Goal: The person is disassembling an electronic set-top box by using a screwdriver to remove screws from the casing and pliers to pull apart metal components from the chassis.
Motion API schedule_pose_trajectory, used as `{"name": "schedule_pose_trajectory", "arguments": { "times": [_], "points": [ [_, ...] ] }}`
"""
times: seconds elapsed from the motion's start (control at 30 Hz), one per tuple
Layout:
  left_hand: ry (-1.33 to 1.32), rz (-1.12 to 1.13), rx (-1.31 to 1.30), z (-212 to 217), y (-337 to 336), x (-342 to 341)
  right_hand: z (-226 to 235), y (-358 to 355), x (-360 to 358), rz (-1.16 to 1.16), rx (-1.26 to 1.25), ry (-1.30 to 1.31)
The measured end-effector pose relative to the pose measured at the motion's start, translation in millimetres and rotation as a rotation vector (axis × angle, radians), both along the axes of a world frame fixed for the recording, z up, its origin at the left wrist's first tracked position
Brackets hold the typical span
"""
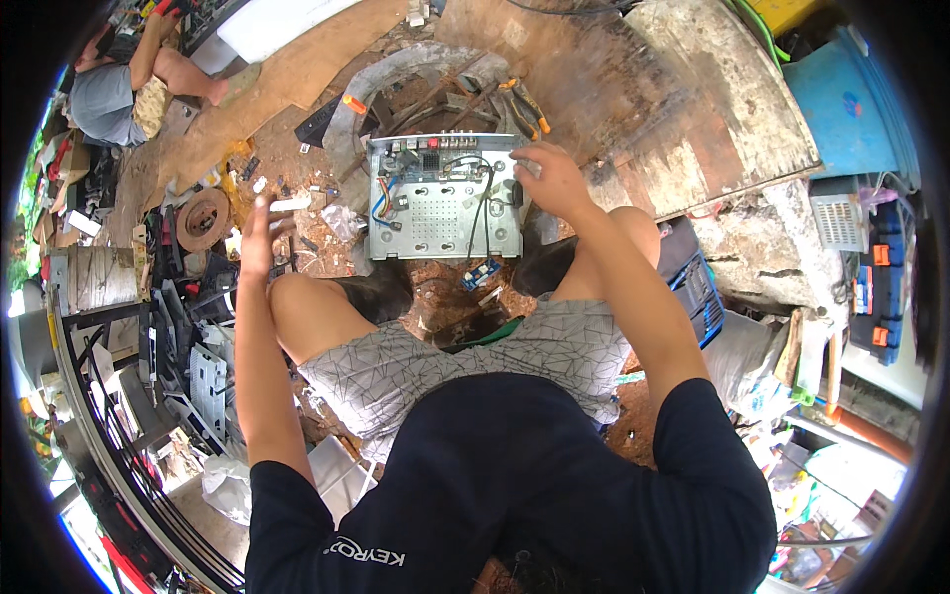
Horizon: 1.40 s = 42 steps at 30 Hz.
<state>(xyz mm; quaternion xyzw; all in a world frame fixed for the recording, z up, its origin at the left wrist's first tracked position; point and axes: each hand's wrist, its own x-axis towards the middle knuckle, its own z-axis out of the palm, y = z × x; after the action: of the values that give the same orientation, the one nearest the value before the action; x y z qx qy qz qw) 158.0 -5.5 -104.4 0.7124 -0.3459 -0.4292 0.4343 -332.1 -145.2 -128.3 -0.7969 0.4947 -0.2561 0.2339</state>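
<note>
An opened metal electronics chassis (435,223) lies between my shins, with a green circuit board (447,164) along its far side. Cables run inside it. A black cable leads over the near edge to a small blue circuit board (482,274). My right hand (554,180) is at the chassis's far right corner, thumb and forefinger curved and apart; whether they touch the rim is unclear. Off to the left, my left hand (262,238) is raised with its fingers apart and nothing in it, near a white strip (290,205) on the ground.
Black-and-yellow pliers (526,109) lie beyond the chassis, near a round stone-like ring (346,129). A rusty disc (202,220) and scrap parts crowd the left. Wooden boards (693,109) and a blue bin (851,109) stand at right. Another person (114,99) sits far left.
</note>
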Motion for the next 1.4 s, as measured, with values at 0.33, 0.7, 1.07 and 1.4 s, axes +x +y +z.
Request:
{"name": "schedule_pose_trajectory", "arguments": {
  "times": [0.33,0.7,1.07,1.4],
  "points": [
    [-0.677,-0.420,-0.371,-17.5,-78.7,-261.2,-5.1,-24.6,24.5,-0.091,0.344,-0.020],
    [-1.053,-0.856,-0.401,-22.0,-133.1,-285.5,-3.4,-25.1,17.8,-0.162,0.086,-0.168],
    [-0.871,-0.843,-0.422,-34.0,-119.8,-261.2,5.6,-8.0,9.0,0.047,0.192,-0.056],
    [-0.924,-0.654,-0.414,-31.4,-86.5,-264.6,-10.7,-0.5,18.1,0.081,0.113,0.060]
  ]
}}
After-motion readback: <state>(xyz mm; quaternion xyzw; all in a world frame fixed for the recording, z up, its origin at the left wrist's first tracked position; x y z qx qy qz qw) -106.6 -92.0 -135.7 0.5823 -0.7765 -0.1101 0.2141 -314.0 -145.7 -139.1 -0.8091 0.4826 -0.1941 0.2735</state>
